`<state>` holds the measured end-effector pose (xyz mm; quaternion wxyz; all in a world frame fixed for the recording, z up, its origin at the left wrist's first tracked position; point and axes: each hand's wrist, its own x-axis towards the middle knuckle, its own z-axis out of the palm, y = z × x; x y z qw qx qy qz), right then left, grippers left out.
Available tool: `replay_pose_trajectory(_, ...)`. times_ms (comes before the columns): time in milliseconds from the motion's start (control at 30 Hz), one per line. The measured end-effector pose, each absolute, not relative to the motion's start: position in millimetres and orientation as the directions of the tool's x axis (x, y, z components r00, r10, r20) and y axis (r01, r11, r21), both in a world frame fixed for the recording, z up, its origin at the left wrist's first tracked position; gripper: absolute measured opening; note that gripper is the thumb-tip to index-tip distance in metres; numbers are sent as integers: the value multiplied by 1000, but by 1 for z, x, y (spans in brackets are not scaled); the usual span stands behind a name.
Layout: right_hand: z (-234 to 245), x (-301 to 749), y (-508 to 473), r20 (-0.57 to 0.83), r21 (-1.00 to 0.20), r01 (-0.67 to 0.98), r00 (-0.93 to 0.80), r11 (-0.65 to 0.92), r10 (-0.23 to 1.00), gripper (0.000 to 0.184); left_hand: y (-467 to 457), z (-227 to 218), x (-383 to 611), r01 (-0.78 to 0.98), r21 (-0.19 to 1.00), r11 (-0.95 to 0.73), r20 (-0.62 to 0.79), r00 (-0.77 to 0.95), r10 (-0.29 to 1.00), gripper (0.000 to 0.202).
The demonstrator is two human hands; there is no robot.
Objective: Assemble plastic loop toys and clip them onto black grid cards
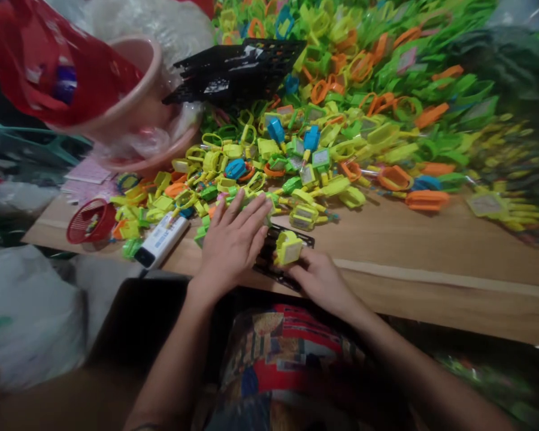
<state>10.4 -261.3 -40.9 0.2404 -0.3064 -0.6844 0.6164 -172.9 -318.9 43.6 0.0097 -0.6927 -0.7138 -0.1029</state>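
My left hand (pixel 234 238) lies flat with fingers stretched out, resting on the left part of a black plastic tray (pixel 276 236) at the near edge of the wooden table (pixel 413 245). My right hand (pixel 317 276) pinches a yellow plastic toy piece with a pale square face (pixel 288 248) and holds it over the same tray. Just beyond both hands spreads a big heap of yellow, green, orange and blue toy pieces (pixel 323 137).
A stack of black trays (pixel 233 72) lies on the heap at the back. Pink basins (pixel 135 102) with a red bag and clear plastic stand at the left. A small red basket (pixel 91 220) and a white box (pixel 161 239) sit near the left edge.
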Motion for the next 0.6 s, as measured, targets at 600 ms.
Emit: replay_pose_trajectory(600,-43,-13,-270,281,-747,51,-880,663,384,38,-321,49,-166,983,183,0,97,-18,995,66)
